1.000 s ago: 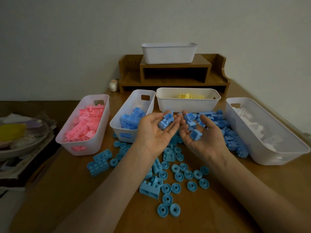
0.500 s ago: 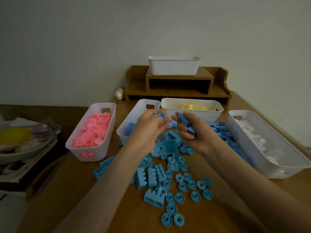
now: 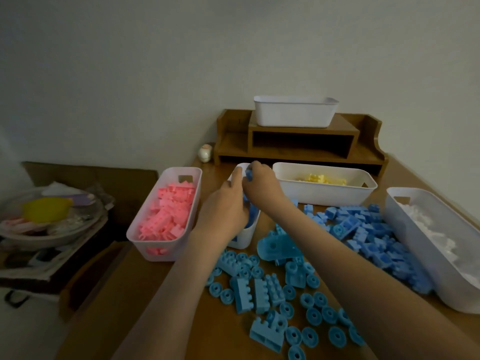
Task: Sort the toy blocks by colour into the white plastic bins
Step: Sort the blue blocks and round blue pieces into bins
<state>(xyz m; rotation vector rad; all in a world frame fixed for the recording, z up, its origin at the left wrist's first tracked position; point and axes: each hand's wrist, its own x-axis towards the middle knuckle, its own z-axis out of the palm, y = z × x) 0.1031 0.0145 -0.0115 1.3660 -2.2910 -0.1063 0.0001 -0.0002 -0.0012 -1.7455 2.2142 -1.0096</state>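
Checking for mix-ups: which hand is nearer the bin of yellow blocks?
Right. The right hand, pinching a blue block, hovers left of the bin of yellow blocks; the left hand is farther left, over the blue-block bin.

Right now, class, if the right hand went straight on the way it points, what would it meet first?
The right hand would likely meet the far rim of the bin under it, just past the block it pinches; depth is unclear.

My left grip (image 3: 223, 211) and right grip (image 3: 262, 183) cover most of the blue bin (image 3: 242, 241). A blue block (image 3: 248, 175) peeks half-hidden from the right one. The white-block bin (image 3: 405, 229) runs off frame right.
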